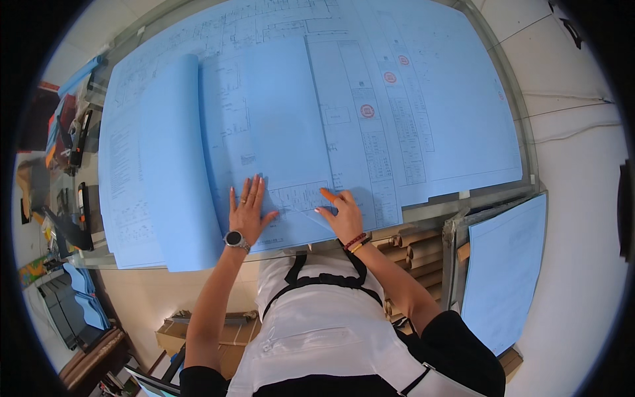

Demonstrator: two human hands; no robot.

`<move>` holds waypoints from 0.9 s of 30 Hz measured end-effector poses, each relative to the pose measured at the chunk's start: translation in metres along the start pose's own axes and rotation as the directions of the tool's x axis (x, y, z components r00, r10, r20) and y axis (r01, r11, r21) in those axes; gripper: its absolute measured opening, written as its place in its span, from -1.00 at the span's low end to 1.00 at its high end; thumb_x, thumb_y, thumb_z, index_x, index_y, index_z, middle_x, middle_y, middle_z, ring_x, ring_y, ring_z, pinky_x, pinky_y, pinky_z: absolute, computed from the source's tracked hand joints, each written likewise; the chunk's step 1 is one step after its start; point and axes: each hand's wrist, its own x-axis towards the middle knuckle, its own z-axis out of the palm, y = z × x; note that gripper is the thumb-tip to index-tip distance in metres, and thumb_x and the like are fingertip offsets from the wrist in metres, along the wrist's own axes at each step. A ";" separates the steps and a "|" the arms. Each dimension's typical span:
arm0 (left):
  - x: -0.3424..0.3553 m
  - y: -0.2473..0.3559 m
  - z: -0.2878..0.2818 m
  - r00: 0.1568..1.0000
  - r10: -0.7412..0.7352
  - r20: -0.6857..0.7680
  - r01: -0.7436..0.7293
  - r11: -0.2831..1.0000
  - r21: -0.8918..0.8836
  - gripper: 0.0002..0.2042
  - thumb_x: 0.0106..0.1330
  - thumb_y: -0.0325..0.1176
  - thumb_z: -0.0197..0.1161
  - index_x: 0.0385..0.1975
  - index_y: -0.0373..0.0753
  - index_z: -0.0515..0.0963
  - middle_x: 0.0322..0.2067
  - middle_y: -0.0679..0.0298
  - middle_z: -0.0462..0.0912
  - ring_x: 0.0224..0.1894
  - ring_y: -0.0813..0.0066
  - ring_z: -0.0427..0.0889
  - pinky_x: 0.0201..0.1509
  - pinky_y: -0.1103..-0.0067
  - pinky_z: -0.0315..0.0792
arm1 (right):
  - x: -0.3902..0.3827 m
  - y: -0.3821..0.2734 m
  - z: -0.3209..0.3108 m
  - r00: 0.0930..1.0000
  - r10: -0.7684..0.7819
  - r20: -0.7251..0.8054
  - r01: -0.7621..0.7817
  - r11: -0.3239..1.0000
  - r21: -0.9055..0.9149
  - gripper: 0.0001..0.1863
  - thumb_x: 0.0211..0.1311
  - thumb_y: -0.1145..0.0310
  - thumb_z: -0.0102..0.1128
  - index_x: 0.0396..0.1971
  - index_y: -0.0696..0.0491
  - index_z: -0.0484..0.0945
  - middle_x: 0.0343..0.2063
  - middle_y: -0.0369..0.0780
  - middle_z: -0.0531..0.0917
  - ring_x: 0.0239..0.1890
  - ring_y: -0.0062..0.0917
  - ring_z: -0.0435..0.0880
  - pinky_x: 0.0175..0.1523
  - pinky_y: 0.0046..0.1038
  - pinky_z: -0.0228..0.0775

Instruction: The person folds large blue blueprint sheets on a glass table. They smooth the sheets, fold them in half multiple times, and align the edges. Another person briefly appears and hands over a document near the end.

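Both hands are at the lower middle of the frame, on a large blue printed sheet (284,126) that lies folded over on other drawings, across the tabletop (528,155). The left hand (247,213) is palm down, fingers slightly spread and thumb held wide, gripping nothing. The right hand (346,215) has its thumb and orange-covered forefinger a little apart beside the sheet's lower edge; the other fingers curl under, so I cannot tell whether paper is caught there. At the left of the frame, a thick curved fold (182,165) stands up from the pile, just beside the left hand.

This looks like lining up and creasing a fold. To do it well, the left palm should stay flat and firm, so the layers do not creep, while the right finger squares the edge against the printed border before any pressure goes on. A crease is best run outward in one smooth stroke. The faint diagonal line near the right thumb deserves care: a corner bent there could mar the print.
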 end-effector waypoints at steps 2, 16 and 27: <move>-0.005 0.023 0.002 0.993 0.087 0.084 -0.081 0.994 -0.066 -0.16 0.12 0.13 0.17 0.34 -0.20 0.04 0.35 0.25 0.07 0.41 0.32 -0.02 0.40 0.07 -0.18 | 0.002 -0.001 -0.001 1.000 0.006 0.008 -0.006 1.000 -0.003 -0.50 -0.11 0.25 0.43 -0.05 -0.06 0.60 -0.41 -0.21 0.41 -0.42 -0.37 0.45 -0.35 -0.39 0.35; -0.013 0.090 0.024 0.859 0.508 0.060 -0.345 0.662 -0.665 -0.39 0.17 -0.21 0.24 0.24 -0.19 0.26 0.31 0.15 0.16 0.37 0.16 0.07 0.37 0.12 -0.03 | -0.015 0.002 -0.001 0.992 0.071 -0.100 -0.053 0.983 0.174 -0.32 -0.03 0.42 0.38 0.18 0.02 0.35 -0.27 -0.20 0.49 -0.30 -0.42 0.53 -0.22 -0.43 0.44; -0.031 0.100 -0.008 0.993 -0.063 0.098 0.117 0.547 -0.829 -0.34 0.10 -0.35 0.29 0.25 -0.24 0.22 0.26 -0.04 0.17 0.19 0.03 0.26 0.19 0.29 0.21 | 0.008 -0.052 -0.055 0.882 0.168 0.441 -0.465 0.466 0.753 -0.44 0.17 0.37 0.22 0.20 0.02 0.33 -0.19 -0.22 0.63 -0.16 -0.61 0.55 -0.15 -0.56 0.40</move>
